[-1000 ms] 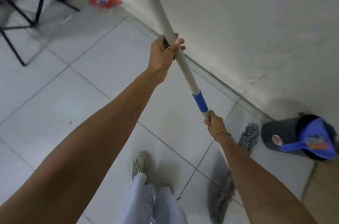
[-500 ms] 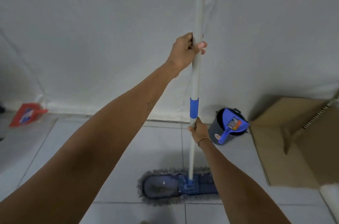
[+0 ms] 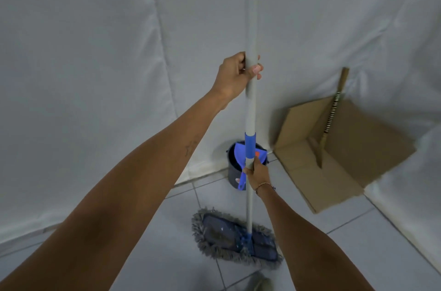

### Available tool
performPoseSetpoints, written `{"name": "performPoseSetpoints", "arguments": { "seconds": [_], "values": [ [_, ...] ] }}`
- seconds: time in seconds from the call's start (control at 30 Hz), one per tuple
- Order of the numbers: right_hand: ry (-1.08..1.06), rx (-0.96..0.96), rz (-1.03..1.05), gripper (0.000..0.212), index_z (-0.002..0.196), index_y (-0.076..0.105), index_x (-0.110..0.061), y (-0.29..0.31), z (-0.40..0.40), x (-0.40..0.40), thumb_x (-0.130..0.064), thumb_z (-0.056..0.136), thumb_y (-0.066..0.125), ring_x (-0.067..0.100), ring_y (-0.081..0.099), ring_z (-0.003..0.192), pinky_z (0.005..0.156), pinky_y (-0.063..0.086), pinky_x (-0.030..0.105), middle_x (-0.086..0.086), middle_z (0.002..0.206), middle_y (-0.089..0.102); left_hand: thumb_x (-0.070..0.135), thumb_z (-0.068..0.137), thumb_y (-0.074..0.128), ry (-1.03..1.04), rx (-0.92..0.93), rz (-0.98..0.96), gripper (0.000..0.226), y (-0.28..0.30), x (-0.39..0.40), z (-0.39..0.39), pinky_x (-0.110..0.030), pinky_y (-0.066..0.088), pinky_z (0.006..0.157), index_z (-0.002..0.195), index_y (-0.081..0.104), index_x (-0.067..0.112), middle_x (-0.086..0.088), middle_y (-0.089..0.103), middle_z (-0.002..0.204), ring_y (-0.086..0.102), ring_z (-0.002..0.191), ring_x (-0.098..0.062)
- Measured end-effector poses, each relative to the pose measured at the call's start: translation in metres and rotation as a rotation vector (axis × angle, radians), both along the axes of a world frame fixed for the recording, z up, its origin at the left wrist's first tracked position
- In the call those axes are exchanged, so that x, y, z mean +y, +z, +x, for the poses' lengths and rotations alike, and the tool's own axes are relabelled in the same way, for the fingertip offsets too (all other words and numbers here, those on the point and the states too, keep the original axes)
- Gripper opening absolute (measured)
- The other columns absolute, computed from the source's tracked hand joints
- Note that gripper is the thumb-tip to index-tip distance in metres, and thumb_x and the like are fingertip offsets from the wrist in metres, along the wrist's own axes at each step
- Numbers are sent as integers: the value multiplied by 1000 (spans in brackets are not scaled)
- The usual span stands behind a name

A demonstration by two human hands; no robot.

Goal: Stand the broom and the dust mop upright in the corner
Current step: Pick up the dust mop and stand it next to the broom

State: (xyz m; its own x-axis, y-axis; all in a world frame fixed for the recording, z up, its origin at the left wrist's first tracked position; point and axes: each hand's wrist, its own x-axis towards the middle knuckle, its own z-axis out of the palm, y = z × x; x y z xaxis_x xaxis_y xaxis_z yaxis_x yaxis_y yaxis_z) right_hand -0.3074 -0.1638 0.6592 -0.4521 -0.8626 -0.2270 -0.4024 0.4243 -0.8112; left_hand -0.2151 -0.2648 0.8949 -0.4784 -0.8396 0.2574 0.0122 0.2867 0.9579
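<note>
Wall: white and padded-looking, it fills the top of the view and runs down to the corner on the right.
Floor: pale tiles with thin grout lines across the bottom.
Cardboard: a big flattened box leans in the corner, its lower edge on the tiles.
Dust mop: upright, grey pole near vertical with a blue collar halfway down; the flat blue head with grey fringe lies on the tiles in front of the wall, near the corner but short of it.
Left hand: up high on the pole, fingers curled round from behind and thumb across the front, closed on the dust mop.
Right hand: low on the pole just under the blue collar, wrapped round it, thin bracelet at the wrist; 2 hands on 1 handle.
Broom: over in the corner, thin stick with a black-and-white striped stretch, tilted against the cardboard with its top end resting toward the wall; the bristle end is motion-blurred, so its lower shape is hard to tell.
Bin: small dark bucket against the wall behind the pole, just left of the cardboard.
Dustpan: blue, sitting in the bin, handle hanging down over the front.
Shoe: a pale toe at the bottom edge.
</note>
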Motion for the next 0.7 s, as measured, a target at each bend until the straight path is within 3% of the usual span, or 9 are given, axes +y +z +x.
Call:
{"name": "performPoseSetpoints", "arguments": {
  "seconds": [0.07, 0.17, 0.27, 0.4, 0.57, 0.6, 0.7],
  "values": [
    [-2, -11, 11, 38, 128, 43, -3, -1, -39, -7, 0, 90, 50, 28, 60, 87, 65, 47, 20, 21, 109, 57, 9, 87, 60, 10, 8, 6, 24, -2, -9, -37, -43, 55, 91, 110, 59, 4, -12, 67, 98, 68, 85, -26],
    [-21, -18, 17, 33, 123, 47, 0, -5, -90, -16, -1, 90, 51, 38, 57, 104, 76, 40, 26, 24, 112, 60, 10, 85, 63, 25, 10, 15, 22, -6, -22, -86, -44, 56, 91, 107, 61, 6, -13, 68, 97, 69, 84, -27],
    [-16, -5, 41, 31, 120, 48, 0, -4, -149, -23, -5, 90, 52, 29, 56, 95, 76, 38, 28, 18, 104, 61, 10, 84, 65, 44, 23, 34, 23, -10, -28, -146, -45, 56, 91, 106, 61, 6, -13, 69, 93, 69, 85, -31],
    [-32, 30, 64, 23, 108, 53, 2, -6, -212, -30, -10, 87, 55, 35, 57, 87, 71, 38, 30, 26, 96, 62, 9, 83, 65, 80, 37, 34, 23, -12, -35, -207, -45, 56, 90, 106, 62, 6, -12, 69, 92, 70, 85, -32],
    [-60, 39, 95, 9, 93, 55, -3, -7, -274, -45, -12, 89, 56, 25, 50, 82, 73, 40, 33, 12, 80, 56, 11, 83, 66, 66, 21, 27, 22, -10, -50, -272, -46, 56, 89, 104, 62, 8, -9, 69, 90, 70, 85, -31],
    [-64, 36, 92, 8, 89, 55, -5, -8, -284, -49, -12, 89, 56, 28, 53, 84, 74, 43, 36, 13, 80, 59, 11, 83, 66, 63, 24, 23, 21, -11, -54, -284, -46, 56, 89, 103, 62, 9, -9, 69, 89, 70, 86, -31],
    [-81, 22, 96, 24, 105, 55, 4, -13, -315, -63, -14, 90, 55, 35, 58, 100, 88, 47, 43, 24, 103, 63, 11, 82, 67, 46, 33, 29, 22, -18, -71, -316, -46, 56, 89, 103, 63, 9, -8, 69, 89, 70, 85, -31]
  ]
}}
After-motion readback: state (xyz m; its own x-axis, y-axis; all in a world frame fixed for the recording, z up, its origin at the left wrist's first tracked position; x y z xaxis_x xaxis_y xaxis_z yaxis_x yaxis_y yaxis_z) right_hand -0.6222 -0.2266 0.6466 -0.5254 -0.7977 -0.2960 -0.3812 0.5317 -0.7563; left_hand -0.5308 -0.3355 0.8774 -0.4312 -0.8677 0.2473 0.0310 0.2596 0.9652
